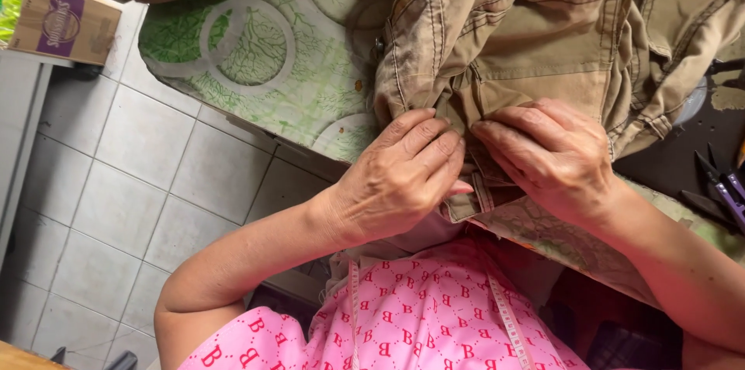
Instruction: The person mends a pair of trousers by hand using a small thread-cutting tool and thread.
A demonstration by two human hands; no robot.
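Two bare hands work one khaki garment [543,44] heaped on a table covered with a green, ring-patterned cloth [272,60]. The left hand [400,176] pinches a fold of the fabric at the table's near edge, fingers pressed together on it. The right hand [555,157] sits just beside it, fingers curled and clamped on the same fold, fingertips nearly meeting the left's. One white measuring tape [508,319] hangs over the person's pink patterned top. One pair of purple-handled snips [725,184] lies on the table at right. One cardboard box [62,21] stands at upper left above a grey tiled floor [116,184].
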